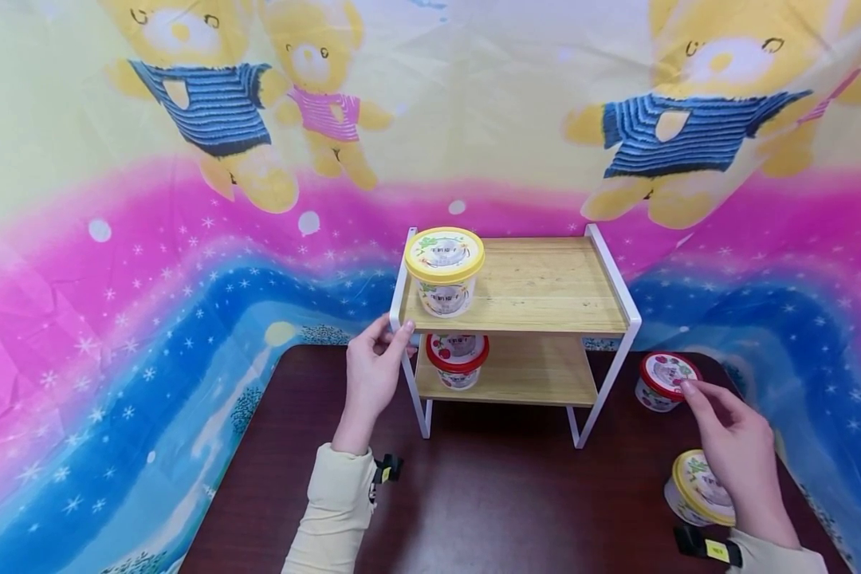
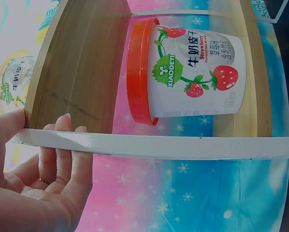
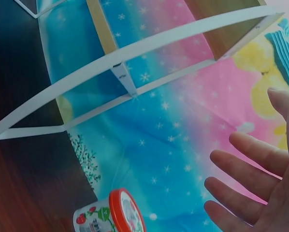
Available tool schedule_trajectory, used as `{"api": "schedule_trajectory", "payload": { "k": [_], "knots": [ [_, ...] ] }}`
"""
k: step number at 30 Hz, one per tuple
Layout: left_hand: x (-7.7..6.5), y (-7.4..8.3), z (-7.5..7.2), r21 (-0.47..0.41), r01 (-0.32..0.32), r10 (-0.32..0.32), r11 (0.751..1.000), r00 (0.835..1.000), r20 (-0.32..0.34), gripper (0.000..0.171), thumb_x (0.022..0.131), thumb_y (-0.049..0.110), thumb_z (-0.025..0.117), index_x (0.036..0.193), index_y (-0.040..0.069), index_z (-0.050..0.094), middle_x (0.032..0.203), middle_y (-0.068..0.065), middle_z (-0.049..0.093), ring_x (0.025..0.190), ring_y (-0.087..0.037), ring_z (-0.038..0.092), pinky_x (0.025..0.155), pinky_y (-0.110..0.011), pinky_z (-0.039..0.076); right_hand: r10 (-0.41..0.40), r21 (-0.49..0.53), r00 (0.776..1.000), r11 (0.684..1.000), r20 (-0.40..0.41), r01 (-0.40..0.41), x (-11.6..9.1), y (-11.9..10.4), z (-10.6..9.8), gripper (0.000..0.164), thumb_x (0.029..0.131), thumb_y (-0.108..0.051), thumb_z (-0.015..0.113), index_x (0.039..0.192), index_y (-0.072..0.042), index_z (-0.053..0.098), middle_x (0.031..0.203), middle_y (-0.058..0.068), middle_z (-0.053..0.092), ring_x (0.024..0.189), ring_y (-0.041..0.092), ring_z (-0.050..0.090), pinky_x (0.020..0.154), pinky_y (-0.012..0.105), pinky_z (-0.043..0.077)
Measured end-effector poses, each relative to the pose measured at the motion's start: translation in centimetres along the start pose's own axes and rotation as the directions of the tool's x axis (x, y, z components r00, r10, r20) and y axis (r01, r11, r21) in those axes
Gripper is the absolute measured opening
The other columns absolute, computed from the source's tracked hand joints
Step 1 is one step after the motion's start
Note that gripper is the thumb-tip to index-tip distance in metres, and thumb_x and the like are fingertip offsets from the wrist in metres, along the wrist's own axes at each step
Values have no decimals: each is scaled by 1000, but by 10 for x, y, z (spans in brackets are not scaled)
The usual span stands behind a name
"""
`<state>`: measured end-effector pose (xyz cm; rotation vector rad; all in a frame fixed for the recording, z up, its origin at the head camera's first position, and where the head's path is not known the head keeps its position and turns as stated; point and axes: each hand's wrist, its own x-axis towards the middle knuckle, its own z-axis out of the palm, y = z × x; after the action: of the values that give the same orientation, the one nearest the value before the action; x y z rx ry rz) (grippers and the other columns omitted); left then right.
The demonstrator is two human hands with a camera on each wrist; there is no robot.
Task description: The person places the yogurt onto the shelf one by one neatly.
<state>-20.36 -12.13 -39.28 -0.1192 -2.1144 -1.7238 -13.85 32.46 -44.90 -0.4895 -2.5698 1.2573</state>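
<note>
Dark-brown table (image 1: 502,494) | bear-print backdrop (image 1: 115,239) | left hand (image 1: 373,375) grips shelf frame (image 1: 406,319) | right hand (image 1: 735,446) spread, empty

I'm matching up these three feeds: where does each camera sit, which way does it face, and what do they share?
Head: looks forward and down at the two-tier rack, both hands and sleeves showing.
Left wrist: beside the left hand gripping the rack's white frame, facing the red-lidded cup on the lower shelf.
Right wrist: behind the open right hand, facing the rack.
All share the rack.

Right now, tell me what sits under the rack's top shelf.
A red-lidded strawberry cup stands on the lower shelf, at its left end. The top shelf covers part of its lid.
</note>
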Motion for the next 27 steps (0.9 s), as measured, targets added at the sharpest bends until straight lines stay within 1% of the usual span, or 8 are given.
{"api": "schedule_trajectory", "payload": {
  "k": [2,6,9,15,22,27],
  "knots": [
    [0,0,0,1,2,-2,1000,1000,-2,39,97,35,71,124,7,71,81,-10,64,75,-22,71,76,-38,60,1,-9,1000,1000,-5,-1,0,3,-2,66,103,-54,51,148,-5,51,151,31,42,138,55,33,96,77,31],
    [0,0,0,0,3,-3,1000,1000,-3,39,97,35,71,125,7,71,81,-10,64,74,-22,71,75,-36,60,-1,-24,1000,1000,-19,1,-2,10,-5,65,103,-54,51,147,-5,53,146,30,48,132,53,40,94,73,35],
    [0,0,0,1,-5,5,1000,1000,-1,39,98,35,71,124,6,71,80,-9,65,73,-21,70,73,-35,59,19,-31,1000,999,-11,-19,-2,15,-8,67,103,-55,51,148,-5,51,145,30,49,129,53,42,92,73,36],
    [0,0,0,3,-7,7,1000,1000,1,38,98,34,71,123,6,71,80,-9,64,74,-21,70,75,-37,60,74,-55,997,996,23,-73,-2,24,-15,75,102,-60,47,153,-5,44,148,33,43,131,57,39,93,76,34],
    [0,0,0,5,-2,2,1000,1000,-1,38,98,35,71,123,6,71,80,-9,65,74,-21,71,75,-38,60,63,-64,998,996,10,-63,-5,32,-16,73,103,-56,50,151,-2,44,144,34,46,129,56,41,96,74,33],
    [0,0,0,2,-2,2,1000,1000,0,39,97,35,71,123,7,71,81,-9,65,74,-22,70,76,-38,60,86,-60,996,995,34,-83,-7,37,-18,78,101,-57,54,154,-2,41,149,35,41,134,58,35,99,75,28]
  ]
}}
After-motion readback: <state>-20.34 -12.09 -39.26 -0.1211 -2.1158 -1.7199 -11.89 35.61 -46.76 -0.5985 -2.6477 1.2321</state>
